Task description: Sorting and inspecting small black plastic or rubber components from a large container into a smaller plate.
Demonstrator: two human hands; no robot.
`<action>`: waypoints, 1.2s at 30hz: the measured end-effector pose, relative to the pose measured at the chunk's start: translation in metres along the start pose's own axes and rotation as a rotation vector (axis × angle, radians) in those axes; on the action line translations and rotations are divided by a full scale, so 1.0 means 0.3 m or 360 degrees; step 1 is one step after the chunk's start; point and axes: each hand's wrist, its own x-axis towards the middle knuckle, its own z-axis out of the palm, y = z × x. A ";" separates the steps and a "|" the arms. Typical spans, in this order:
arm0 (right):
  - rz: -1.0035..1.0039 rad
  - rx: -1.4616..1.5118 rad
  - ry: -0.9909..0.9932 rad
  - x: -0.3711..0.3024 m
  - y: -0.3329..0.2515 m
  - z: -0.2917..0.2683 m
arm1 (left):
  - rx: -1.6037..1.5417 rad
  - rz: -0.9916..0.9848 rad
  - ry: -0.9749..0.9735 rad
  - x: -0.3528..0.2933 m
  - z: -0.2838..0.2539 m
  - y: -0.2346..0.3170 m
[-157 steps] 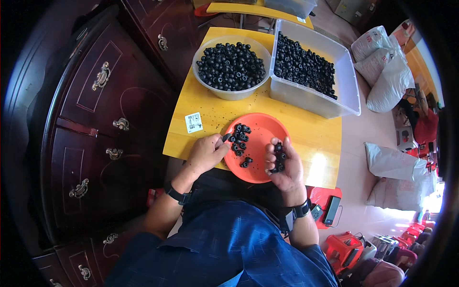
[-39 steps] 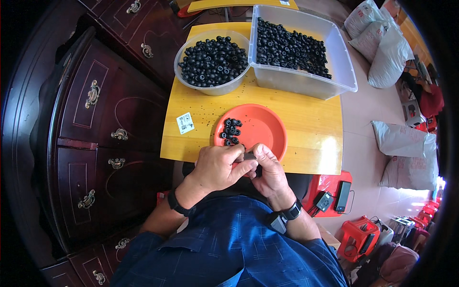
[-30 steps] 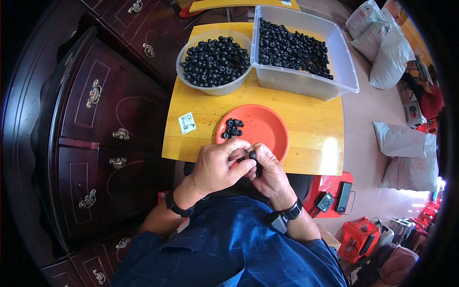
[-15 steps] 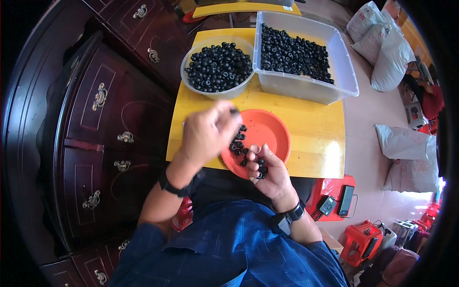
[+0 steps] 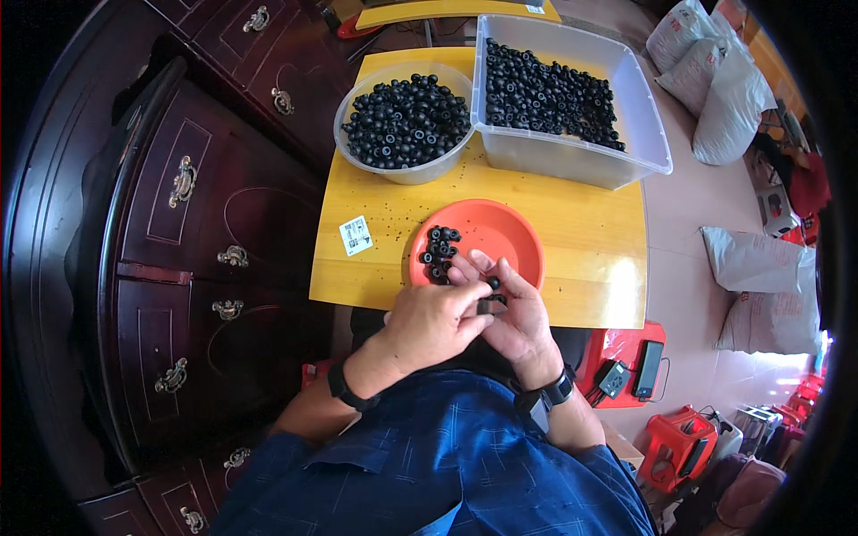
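Note:
Over the near edge of the orange-red plate, my two hands meet. My right hand is cupped with its palm up and its fingers curled round a few small round black caps. From the left, my left hand reaches into that palm, thumb and forefinger pinched on a small dark piece with a flat greyish edge. The fingers partly cover it, and its kind is unclear. Several hollow black caps lie at the left side of the plate.
Behind the plate stand a round clear tub and a larger rectangular clear bin, both holding many black caps. A white label lies on the yellow table among dark crumbs. Dark wooden drawers stand close on the left.
My left hand has come down and right from above the plate's left rim, where it pinched a black piece, to my right palm. The white label is now uncovered.

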 end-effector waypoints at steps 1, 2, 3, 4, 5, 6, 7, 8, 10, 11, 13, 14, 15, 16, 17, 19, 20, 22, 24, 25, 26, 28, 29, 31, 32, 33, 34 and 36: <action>-0.0002 -0.0012 -0.0007 0.003 0.003 0.001 | 0.0044 0.0045 0.0052 -0.003 0.012 0.010; -0.0008 -0.0004 0.0043 0.002 0.006 0.008 | 0.0173 0.0065 0.0055 -0.005 0.015 0.023; -0.0007 -0.0006 0.0043 0.001 0.006 0.002 | 0.0172 0.0064 0.0057 -0.007 0.022 0.019; 0.0009 0.0061 0.0029 0.001 0.003 -0.012 | 0.0219 0.0104 0.0065 -0.010 0.033 0.008; 0.0025 0.0129 0.0015 0.001 0.001 -0.023 | 0.0266 0.0145 0.0073 -0.012 0.039 0.002; 0.0024 0.0129 0.0016 0.001 0.000 -0.029 | 0.0265 0.0145 0.0072 -0.014 0.041 0.001; 0.0029 0.0147 0.0006 0.001 -0.001 -0.034 | 0.0276 0.0164 0.0059 -0.017 0.042 0.001; 0.0034 0.0164 -0.0004 0.001 -0.002 -0.039 | 0.0287 0.0183 0.0046 -0.019 0.041 0.002; 0.0034 0.0202 -0.0021 0.002 -0.006 -0.055 | 0.0257 0.0201 0.0046 -0.017 0.040 -0.001; 0.0040 0.0242 -0.0039 0.002 -0.008 -0.059 | 0.0229 0.0215 0.0047 -0.016 0.038 -0.003; 0.0033 0.0185 0.0003 -0.008 -0.005 -0.023 | 0.0220 0.0202 0.0054 -0.014 0.029 -0.008; 0.0028 0.0127 0.0045 -0.012 -0.002 -0.006 | 0.0210 0.0190 0.0062 -0.013 0.027 -0.010; 0.0026 0.0129 0.0043 -0.013 0.001 0.003 | 0.0212 0.0191 0.0060 -0.012 0.026 -0.010; 0.0027 0.0123 0.0056 -0.014 0.003 0.010 | 0.0220 0.0204 0.0096 -0.012 0.027 -0.012; 0.0028 0.0118 0.0069 -0.014 0.004 0.013 | 0.0229 0.0216 0.0132 -0.012 0.028 -0.016; 0.0017 0.0096 -0.0005 -0.016 0.000 0.012 | -0.0036 0.0155 0.0178 -0.023 0.039 -0.035; 0.0010 0.0073 -0.0077 -0.017 -0.002 0.010 | -0.0299 0.0089 0.0225 -0.027 0.040 -0.042; -0.0081 0.0001 0.0000 -0.014 -0.002 -0.007 | -0.0542 -0.0038 0.0218 -0.027 0.029 -0.040; -0.0213 -0.0229 0.0294 -0.029 0.002 0.034 | -0.0877 -0.0148 0.0374 -0.009 0.029 -0.021; -0.0214 -0.0229 0.0294 -0.030 0.000 0.026 | -0.0877 -0.0148 0.0373 -0.006 0.026 -0.027; -0.0169 -0.0332 0.0142 -0.034 -0.002 0.012 | -0.0926 -0.0196 0.0351 -0.005 0.020 -0.037; -0.0197 -0.0555 0.0127 -0.048 0.013 0.052 | -0.1005 -0.0303 0.0186 -0.011 -0.008 -0.033; -0.0201 -0.0551 0.0128 -0.050 0.017 0.059 | -0.1005 -0.0302 0.0180 -0.012 -0.006 -0.037; -0.0243 -0.0688 0.0069 -0.052 0.025 0.067 | -0.0949 -0.0338 0.0164 -0.020 0.001 -0.049; -0.0283 -0.0762 0.0037 -0.052 0.032 0.075 | -0.0948 -0.0338 0.0164 -0.020 0.002 -0.050; -0.0283 -0.0761 0.0037 -0.052 0.034 0.076 | -0.0910 -0.0335 0.0178 -0.017 0.005 -0.051; -0.0346 -0.0865 0.0057 -0.052 0.035 0.076 | -0.0871 -0.0332 0.0192 -0.013 0.005 -0.052; -0.0407 -0.0969 0.0077 -0.053 0.035 0.079 | -0.0854 -0.0339 0.0151 -0.003 -0.013 -0.047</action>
